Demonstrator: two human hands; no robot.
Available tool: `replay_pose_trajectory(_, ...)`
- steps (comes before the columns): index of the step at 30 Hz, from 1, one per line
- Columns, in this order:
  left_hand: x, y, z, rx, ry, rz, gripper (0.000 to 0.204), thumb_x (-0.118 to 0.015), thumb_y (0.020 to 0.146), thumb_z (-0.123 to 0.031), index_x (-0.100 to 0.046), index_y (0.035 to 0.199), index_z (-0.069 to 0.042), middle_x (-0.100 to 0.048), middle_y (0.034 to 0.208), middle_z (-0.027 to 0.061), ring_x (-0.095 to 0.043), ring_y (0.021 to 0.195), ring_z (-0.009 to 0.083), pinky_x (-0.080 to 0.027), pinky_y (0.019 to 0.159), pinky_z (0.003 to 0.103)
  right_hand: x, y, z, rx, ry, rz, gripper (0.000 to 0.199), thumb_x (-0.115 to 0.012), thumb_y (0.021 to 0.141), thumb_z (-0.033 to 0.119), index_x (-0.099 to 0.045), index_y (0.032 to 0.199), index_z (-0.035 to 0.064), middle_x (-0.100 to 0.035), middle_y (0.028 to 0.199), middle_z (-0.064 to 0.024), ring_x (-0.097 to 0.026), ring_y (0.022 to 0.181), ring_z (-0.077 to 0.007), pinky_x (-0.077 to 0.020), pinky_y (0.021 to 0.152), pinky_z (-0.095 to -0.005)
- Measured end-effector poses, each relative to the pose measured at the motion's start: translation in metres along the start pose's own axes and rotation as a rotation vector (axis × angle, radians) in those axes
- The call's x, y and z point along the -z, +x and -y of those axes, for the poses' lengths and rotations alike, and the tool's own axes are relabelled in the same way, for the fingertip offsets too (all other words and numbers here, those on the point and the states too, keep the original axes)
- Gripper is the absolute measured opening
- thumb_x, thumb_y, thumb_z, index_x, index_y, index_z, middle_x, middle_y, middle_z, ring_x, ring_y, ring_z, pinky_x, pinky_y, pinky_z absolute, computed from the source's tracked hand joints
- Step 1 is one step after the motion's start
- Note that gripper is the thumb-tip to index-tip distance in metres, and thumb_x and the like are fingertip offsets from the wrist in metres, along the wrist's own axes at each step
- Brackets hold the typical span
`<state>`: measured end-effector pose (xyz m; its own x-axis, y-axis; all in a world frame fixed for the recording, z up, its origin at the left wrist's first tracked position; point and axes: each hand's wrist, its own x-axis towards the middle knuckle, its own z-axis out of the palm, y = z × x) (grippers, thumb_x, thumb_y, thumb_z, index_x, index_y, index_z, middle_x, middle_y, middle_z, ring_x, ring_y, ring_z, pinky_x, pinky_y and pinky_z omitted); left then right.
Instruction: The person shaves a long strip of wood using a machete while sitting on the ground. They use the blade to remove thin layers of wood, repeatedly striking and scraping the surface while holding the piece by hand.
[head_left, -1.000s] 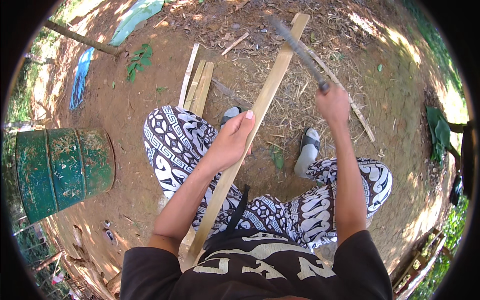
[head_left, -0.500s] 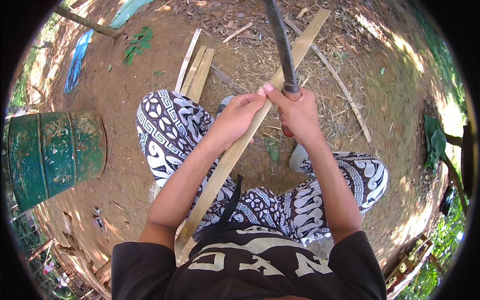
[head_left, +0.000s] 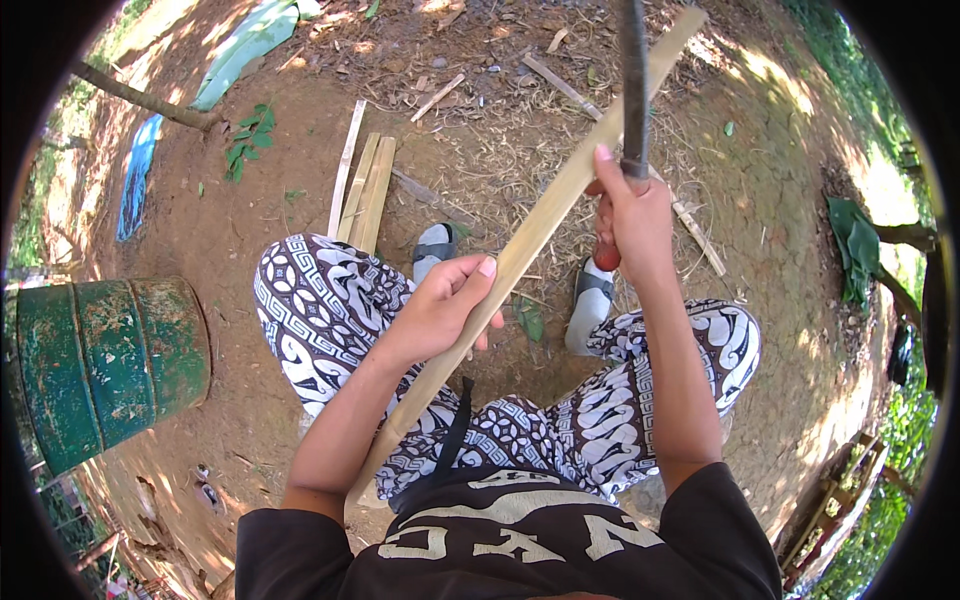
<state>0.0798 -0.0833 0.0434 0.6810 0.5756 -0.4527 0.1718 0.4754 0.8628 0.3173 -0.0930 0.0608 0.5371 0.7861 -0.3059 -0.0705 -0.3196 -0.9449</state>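
A long, pale bamboo strip (head_left: 556,205) runs slantwise from beside my left hip up to the far right. My left hand (head_left: 449,305) is closed around it at about mid-length, thumb lying along its edge. Further up, my right hand (head_left: 636,218) grips the reddish handle of a machete (head_left: 635,95), whose dark blade points away from me and crosses over the strip's far part. The right thumb presses against the strip's edge just beside the handle. The blade's tip runs out of the picture at the top.
Several split bamboo slats (head_left: 372,195) lie on the dirt beyond my left knee. A rusty green drum (head_left: 115,355) stands at the left. Blue twine (head_left: 138,180) and a banana leaf (head_left: 245,52) lie far left. Shavings and a thin stick (head_left: 700,235) are on the ground ahead.
My left hand has slid down the strip toward me. My right hand with the machete has moved to the right along the strip, so the hands are now farther apart.
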Motion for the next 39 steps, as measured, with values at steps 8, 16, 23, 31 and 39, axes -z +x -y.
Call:
replay_pose_trajectory(8,0.003,-0.003,-0.016,-0.051,-0.057,-0.363,0.038,-0.043,0.106,-0.039,-0.057,0.098,-0.006,-0.057,0.062,-0.0002,-0.054,0.042,0.0069,-0.042,0.033,0.021,-0.023,-0.037,-0.04,0.66,-0.672,0.359,0.023,-0.073,0.077,0.023,-0.059,0.069,0.0056,-0.055,0.053,-0.009,-0.06,0.048,-0.0253,-0.046,0.049,-0.0393)
replay_pose_trajectory(16,0.006,-0.007,-0.009,-0.1,0.052,-0.356,0.039,-0.043,0.106,-0.041,-0.059,0.099,-0.006,-0.058,0.065,0.0003,-0.055,0.043,0.0074,-0.042,0.034,0.021,-0.03,-0.031,-0.055,0.839,-0.868,0.277,0.013,-0.07,0.067,0.018,-0.062,0.072,0.0081,-0.062,0.06,-0.0102,-0.065,0.056,-0.0328,-0.052,0.054,-0.0431)
replay_pose_trajectory(23,0.013,-0.01,0.001,-0.035,-0.031,-0.21,0.042,-0.037,0.107,-0.04,-0.054,0.106,-0.001,-0.061,0.077,0.007,-0.058,0.049,0.0121,-0.051,0.043,0.024,0.023,0.059,-0.035,0.291,-0.86,-0.379,0.026,-0.065,0.082,0.026,-0.062,0.073,0.002,-0.06,0.057,-0.0158,-0.065,0.057,-0.0286,-0.0521,0.057,-0.0424)
replay_pose_trajectory(31,0.019,-0.003,0.006,0.011,-0.531,0.039,0.05,-0.021,0.109,-0.041,-0.048,0.119,0.0,-0.065,0.079,0.0136,-0.048,0.046,0.0104,-0.04,0.039,0.022,-0.001,0.011,-0.023,0.117,-0.09,-0.038,0.036,-0.073,0.088,0.024,-0.054,0.062,0.0083,-0.046,0.051,0.0041,-0.038,0.049,-0.0058,-0.0303,0.048,-0.0273)
replay_pose_trajectory(39,0.027,-0.001,0.009,0.016,-0.648,0.1,0.036,-0.036,0.107,-0.029,-0.057,0.108,0.001,-0.05,0.07,0.0,-0.044,0.046,0.0076,-0.036,0.038,0.021,-0.025,-0.032,-0.016,0.468,-0.643,0.243,0.03,-0.073,0.081,0.021,-0.054,0.064,0.0034,-0.048,0.049,-0.0054,-0.047,0.044,-0.0177,-0.039,0.048,-0.0364)
